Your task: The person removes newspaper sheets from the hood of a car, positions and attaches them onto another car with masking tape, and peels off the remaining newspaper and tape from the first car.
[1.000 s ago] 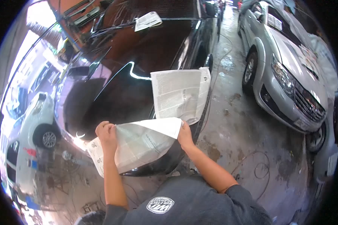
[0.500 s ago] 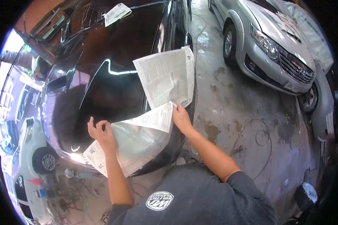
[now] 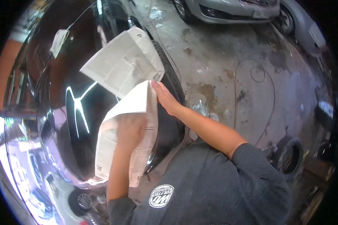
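My right hand (image 3: pixel 166 98) grips the upper right edge of a newspaper sheet (image 3: pixel 106 157) at the corner of a glossy black car (image 3: pixel 69 150). My left hand (image 3: pixel 130 131), smeared by motion, is over the middle of that sheet, just below its folded-over top flap; its fingers are unclear. A second newspaper sheet (image 3: pixel 120 58) covers the car's side just above, over the wheel, and the first sheet's top meets its lower edge. Farther up the car's dark surface lies a small folded newspaper (image 3: pixel 59 42).
A silver car (image 3: pixel 229 13) stands across the stained concrete floor (image 3: pixel 221 75). A thin hose (image 3: pixel 266 71) loops over the floor. A loose tire (image 3: pixel 288 155) lies at right, and a white car (image 3: pixel 62 193) is at lower left.
My view has shifted, so the black car appears farther left. My left hand has moved inward across the sheet, toward my right hand, and the sheet's upper part is now folded over. My right hand keeps its edge.
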A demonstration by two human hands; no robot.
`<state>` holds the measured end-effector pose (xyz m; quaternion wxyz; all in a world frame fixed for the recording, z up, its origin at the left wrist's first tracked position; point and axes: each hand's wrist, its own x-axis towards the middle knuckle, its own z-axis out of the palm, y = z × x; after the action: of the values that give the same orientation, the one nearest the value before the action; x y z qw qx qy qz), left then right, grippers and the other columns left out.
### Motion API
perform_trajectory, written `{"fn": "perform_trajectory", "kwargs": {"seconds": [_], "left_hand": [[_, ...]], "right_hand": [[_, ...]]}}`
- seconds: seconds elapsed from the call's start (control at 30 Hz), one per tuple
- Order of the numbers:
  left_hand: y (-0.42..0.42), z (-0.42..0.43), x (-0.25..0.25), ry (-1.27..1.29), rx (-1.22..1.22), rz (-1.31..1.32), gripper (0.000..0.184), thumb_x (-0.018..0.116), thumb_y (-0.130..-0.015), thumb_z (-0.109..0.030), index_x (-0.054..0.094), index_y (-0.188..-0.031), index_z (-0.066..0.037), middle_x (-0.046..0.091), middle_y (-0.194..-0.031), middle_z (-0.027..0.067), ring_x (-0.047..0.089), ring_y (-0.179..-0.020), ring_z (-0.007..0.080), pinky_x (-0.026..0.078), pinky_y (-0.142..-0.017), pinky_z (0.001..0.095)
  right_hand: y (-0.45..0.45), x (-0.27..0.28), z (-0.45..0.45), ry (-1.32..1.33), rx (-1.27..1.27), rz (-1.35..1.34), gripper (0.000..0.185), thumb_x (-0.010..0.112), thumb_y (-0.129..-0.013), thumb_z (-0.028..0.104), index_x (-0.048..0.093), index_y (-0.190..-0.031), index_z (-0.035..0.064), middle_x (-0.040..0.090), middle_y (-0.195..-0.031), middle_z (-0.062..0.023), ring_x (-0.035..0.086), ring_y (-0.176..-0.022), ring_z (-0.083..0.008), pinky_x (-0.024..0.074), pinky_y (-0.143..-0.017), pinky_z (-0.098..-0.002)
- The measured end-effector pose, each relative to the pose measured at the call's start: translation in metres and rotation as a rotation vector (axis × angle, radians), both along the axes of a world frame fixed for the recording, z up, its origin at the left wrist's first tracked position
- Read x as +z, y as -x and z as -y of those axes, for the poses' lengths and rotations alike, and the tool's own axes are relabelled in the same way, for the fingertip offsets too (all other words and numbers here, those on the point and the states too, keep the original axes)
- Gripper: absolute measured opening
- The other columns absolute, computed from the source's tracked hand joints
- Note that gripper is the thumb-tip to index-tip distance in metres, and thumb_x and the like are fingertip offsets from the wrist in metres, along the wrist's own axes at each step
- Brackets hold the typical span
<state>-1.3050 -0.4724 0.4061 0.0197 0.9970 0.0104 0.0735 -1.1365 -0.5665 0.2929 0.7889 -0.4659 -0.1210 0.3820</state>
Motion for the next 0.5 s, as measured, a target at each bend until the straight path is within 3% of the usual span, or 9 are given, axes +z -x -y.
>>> {"fn": "perform_trajectory", "kwargs": {"seconds": [0.03,0.1,0.17,0.33,0.37,0.4,0.5], "left_hand": [[-0.009,-0.013,-0.003,-0.041,0.07,-0.083,0.026,0.067,-0.091,-0.018,0.071,-0.116,-0.011,0.069,-0.116,0.011,0.062,-0.107,0.0352,0.046,-0.095,0.05],[-0.044,-0.014,0.018,-0.244,0.016,0.109,0.037,0.062,-0.098,-0.026,0.067,-0.131,-0.011,0.061,-0.138,0.016,0.052,-0.131,0.0371,0.038,-0.11,0.0501],[-0.058,-0.03,0.017,-0.357,0.084,0.052,0.04,0.057,-0.102,-0.029,0.064,-0.137,-0.012,0.053,-0.149,0.0155,0.047,-0.138,0.037,0.035,-0.115,0.0504],[-0.068,-0.059,0.008,-0.536,0.182,-0.008,0.039,0.055,-0.102,-0.035,0.066,-0.134,-0.016,0.055,-0.148,0.0141,0.047,-0.138,0.0379,0.034,-0.115,0.051],[-0.069,-0.064,0.01,-0.541,0.206,-0.006,0.039,0.055,-0.102,-0.036,0.067,-0.134,-0.017,0.055,-0.147,0.0142,0.047,-0.138,0.0381,0.034,-0.115,0.0513],[-0.07,-0.069,0.014,-0.536,0.227,-0.012,0.039,0.062,-0.098,-0.032,0.067,-0.133,-0.014,0.056,-0.146,0.0146,0.048,-0.135,0.0401,0.035,-0.115,0.0514],[-0.076,-0.042,0.04,-0.551,0.248,0.127,0.037,0.062,-0.1,-0.03,0.067,-0.132,-0.012,0.054,-0.148,0.0151,0.042,-0.141,0.0382,0.033,-0.117,0.0511]], "right_hand": [[0.003,-0.01,-0.003,-0.062,-0.025,-0.039,0.055,0.041,-0.108,0.053,0.053,-0.137,0.0082,0.061,-0.125,-0.0047,0.056,-0.115,-0.0133,0.0435,-0.1,-0.0332],[0.006,-0.007,0.007,-0.144,-0.006,-0.11,0.057,0.04,-0.108,0.055,0.052,-0.137,0.0078,0.06,-0.125,-0.0057,0.059,-0.113,-0.0159,0.0455,-0.098,-0.035],[0.005,-0.011,0.018,-0.132,-0.033,-0.158,0.059,0.042,-0.107,0.057,0.052,-0.136,0.007,0.06,-0.125,-0.0071,0.062,-0.109,-0.0179,0.0472,-0.096,-0.0355],[-0.029,-0.077,0.078,0.08,-0.115,-0.008,0.063,0.05,-0.102,0.06,0.052,-0.135,0.0069,0.061,-0.126,-0.0108,0.067,-0.1,-0.02,0.0511,-0.09,-0.0356],[-0.035,-0.092,0.102,0.156,-0.152,0.011,0.057,0.052,-0.103,0.056,0.055,-0.133,0.0074,0.061,-0.125,-0.0104,0.066,-0.101,-0.0193,0.0515,-0.088,-0.0348],[-0.039,-0.113,0.126,0.156,-0.262,0.011,0.055,0.056,-0.103,0.048,0.06,-0.125,-0.0026,0.066,-0.118,-0.012,0.068,-0.095,-0.0224,0.0548,-0.084,-0.0361],[-0.04,-0.178,0.235,0.365,-0.318,-0.088,0.047,0.062,-0.102,0.039,0.06,-0.125,-0.0012,0.067,-0.116,-0.012,0.068,-0.099,-0.0232,0.0559,-0.086,-0.0362]]}}
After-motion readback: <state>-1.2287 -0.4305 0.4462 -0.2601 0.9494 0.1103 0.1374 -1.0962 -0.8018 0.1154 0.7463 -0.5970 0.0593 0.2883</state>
